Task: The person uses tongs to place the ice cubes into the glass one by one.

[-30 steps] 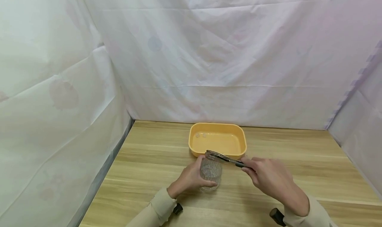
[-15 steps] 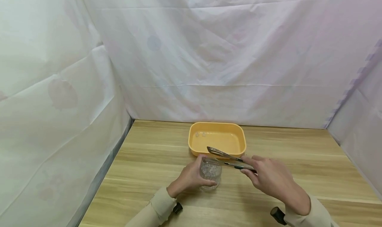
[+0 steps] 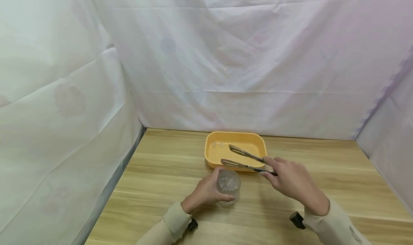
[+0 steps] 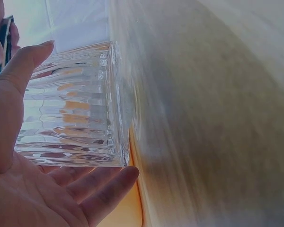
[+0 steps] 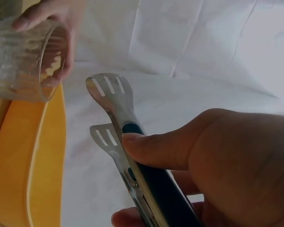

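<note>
A clear ribbed glass (image 3: 229,185) stands on the table with my left hand (image 3: 208,188) curled round its side, thumb toward me. Something clear shows inside it, too indistinct to tell apart. My right hand (image 3: 290,180) grips metal tongs (image 5: 111,99) with slotted tips and dark handles. The tongs' arms are spread, with nothing between the tips. Those tips hover over the near part of a yellow basin (image 3: 237,134), just beyond the glass. Two small clear pieces (image 3: 221,144) lie at the basin's left end.
The wood-grain table (image 3: 161,180) ends at a white cloth backdrop (image 3: 242,58) close behind the basin. More white cloth (image 3: 64,130) hangs along the left side and the right. A dark object (image 3: 297,220) sits at each sleeve cuff.
Over the glass the tongs' tips have parted, then moved away from it to above the basin. My right hand has shifted slightly forward. The left hand keeps holding the glass in place.
</note>
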`<action>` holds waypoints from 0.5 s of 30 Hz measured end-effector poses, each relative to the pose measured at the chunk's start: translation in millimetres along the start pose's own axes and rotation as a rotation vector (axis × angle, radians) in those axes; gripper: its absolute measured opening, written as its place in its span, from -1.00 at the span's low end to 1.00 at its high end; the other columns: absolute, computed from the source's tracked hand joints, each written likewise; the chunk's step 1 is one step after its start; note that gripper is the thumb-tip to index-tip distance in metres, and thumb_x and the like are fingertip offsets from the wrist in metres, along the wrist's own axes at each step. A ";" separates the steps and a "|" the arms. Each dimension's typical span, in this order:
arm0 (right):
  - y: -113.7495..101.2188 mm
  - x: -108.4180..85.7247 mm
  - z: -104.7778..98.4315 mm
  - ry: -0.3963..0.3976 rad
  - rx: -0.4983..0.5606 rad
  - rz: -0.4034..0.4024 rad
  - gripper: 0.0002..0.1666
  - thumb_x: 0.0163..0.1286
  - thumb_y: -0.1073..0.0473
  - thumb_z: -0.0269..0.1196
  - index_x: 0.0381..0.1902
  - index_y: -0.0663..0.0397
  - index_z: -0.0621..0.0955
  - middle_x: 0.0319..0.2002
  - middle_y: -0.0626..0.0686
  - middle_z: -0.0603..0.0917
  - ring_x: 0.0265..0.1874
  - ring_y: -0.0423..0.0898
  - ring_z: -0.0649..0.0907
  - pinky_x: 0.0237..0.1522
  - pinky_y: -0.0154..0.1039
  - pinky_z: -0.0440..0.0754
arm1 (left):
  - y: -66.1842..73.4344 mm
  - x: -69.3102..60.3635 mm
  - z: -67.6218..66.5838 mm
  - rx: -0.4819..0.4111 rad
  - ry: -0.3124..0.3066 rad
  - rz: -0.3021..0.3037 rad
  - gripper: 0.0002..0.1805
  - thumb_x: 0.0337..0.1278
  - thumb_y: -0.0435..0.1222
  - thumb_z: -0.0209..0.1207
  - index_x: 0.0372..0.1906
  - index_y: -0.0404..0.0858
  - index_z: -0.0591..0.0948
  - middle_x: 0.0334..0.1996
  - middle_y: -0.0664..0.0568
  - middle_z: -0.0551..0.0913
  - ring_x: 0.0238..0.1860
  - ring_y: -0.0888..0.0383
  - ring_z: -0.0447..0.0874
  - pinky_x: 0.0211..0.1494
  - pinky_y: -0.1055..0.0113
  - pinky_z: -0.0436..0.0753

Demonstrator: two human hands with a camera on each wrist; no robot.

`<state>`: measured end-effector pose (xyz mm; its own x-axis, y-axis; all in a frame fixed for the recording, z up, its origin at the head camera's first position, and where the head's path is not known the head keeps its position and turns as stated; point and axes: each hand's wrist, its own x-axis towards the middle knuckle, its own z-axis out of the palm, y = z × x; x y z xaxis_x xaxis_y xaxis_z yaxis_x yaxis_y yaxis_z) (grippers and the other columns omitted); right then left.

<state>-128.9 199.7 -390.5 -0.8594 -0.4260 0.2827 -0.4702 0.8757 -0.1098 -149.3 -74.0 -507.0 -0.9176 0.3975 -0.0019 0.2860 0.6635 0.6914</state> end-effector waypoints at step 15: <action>20.2 61.8 35.6 -0.323 0.011 0.081 -0.61 0.30 -0.04 0.37 0.02 -0.02 0.65 -0.41 -0.06 0.66 -0.59 -0.18 0.52 -0.66 -0.26 0.35 | -1.1 1.5 -0.7 -0.008 -0.012 -0.004 0.12 -0.37 0.22 0.54 0.36 -0.05 0.25 0.07 -0.05 0.60 0.02 0.05 0.62 -0.04 0.12 0.65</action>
<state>-198.6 183.0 -409.2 -0.9124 -0.4070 -0.0434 -0.3987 0.9077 -0.1306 -151.1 -74.6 -507.3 -0.9154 0.4024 -0.0131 0.2802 0.6602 0.6969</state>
